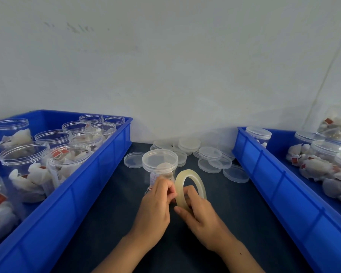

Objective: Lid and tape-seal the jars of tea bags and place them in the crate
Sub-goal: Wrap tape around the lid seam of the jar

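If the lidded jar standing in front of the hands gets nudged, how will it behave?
The lidded jar looks light, being clear plastic only partly filled with tea bags. Upright on the dark table, it would probably slide or tip; tipped, its round wall would roll.

A small packing workstation: blue plastic crates (98,174) of tea-bag jars (24,164), loose lids (211,154), bare plastered wall (165,56).

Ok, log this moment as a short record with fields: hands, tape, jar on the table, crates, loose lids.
left hand: picks at the roll's edge with its fingertips
right hand: holds the tape roll upright
tape roll: clear, just in front of the jar
jar on table: lid on, tea bags inside; tape seal not visible
left crate: blue, holds open jars of tea bags
right crate: blue, holds lidded jars
loose lids: heaped on the dark table behind the jar
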### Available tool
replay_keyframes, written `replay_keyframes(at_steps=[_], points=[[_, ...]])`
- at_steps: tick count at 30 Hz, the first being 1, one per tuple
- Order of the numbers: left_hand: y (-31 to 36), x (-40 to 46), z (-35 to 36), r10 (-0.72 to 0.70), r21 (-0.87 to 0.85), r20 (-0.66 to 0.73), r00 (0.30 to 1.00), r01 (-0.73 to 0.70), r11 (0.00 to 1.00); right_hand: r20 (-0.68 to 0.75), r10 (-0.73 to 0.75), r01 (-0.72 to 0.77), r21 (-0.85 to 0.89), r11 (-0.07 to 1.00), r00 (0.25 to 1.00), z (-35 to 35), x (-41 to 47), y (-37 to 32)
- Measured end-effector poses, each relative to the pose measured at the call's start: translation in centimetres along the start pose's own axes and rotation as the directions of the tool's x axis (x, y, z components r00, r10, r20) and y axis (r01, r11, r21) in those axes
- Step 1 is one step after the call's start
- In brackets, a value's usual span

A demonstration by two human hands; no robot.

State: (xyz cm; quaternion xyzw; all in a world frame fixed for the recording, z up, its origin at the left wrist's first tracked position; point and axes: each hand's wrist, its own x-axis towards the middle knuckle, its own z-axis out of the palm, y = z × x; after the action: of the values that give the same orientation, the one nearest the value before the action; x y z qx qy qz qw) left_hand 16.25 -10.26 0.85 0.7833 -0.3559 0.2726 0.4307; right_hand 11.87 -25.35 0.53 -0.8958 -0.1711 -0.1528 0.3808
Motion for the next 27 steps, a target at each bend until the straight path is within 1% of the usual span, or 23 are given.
replay_keyframes(at_steps=[3, 7, 10, 11, 13, 15, 17, 22, 27], points=[[0.2, 0.0, -0.1, 0.017, 0.02, -0.012, 1.0, -0.016, 1.0, -0.009, 0.035, -0.035, 0.039, 0.999, 0.999, -0.1, 0.1, -0.1], [0.5, 0.0, 0.0, -0.062, -0.069, -0.024, 0.998, 0.061, 0.996, -0.031, 0.099, -0.096, 0.069, 0.993, 0.995, -0.4, 0.1, 0.0], [0.6, 0.4, -0.5, -0.141, -0.156, -0.155, 0.978, 0.117, 0.981, -0.075, 0.18, -0.173, 0.092, 0.981, 0.981, -1.1, -0.1, 0.4], [0.7, 0.5, -0.7, -0.133, -0.153, -0.176, 0.975, 0.106, 0.983, -0.103, 0.185, -0.175, 0.1, 0.979, 0.977, -1.3, -0.2, 0.4], [0.9, 0.6, -0.9, -0.069, -0.106, -0.153, 0.986, 0.053, 0.993, -0.139, 0.179, -0.162, 0.125, 0.979, 0.974, -1.5, -0.1, 0.1], [0.9, 0.5, -0.7, -0.013, -0.068, -0.094, 0.996, 0.007, 0.998, -0.111, 0.155, -0.146, 0.084, 0.986, 0.982, -1.5, 0.0, -0.4], [0.8, 0.4, -0.5, 0.005, -0.075, -0.054, 0.999, -0.009, 0.997, -0.063, 0.117, -0.117, 0.009, 0.993, 0.991, -1.3, 0.0, -0.8], [0.4, 0.4, -0.6, -0.048, -0.162, -0.034, 0.998, 0.042, 0.986, -0.028, 0.052, -0.055, -0.111, 0.992, 0.998, -1.6, 0.1, -1.4], [0.3, 0.4, -0.4, -0.014, -0.119, -0.037, 0.999, 0.009, 0.993, 0.044, 0.016, -0.003, -0.281, 0.96, 0.999, -2.0, 0.1, -1.5]])
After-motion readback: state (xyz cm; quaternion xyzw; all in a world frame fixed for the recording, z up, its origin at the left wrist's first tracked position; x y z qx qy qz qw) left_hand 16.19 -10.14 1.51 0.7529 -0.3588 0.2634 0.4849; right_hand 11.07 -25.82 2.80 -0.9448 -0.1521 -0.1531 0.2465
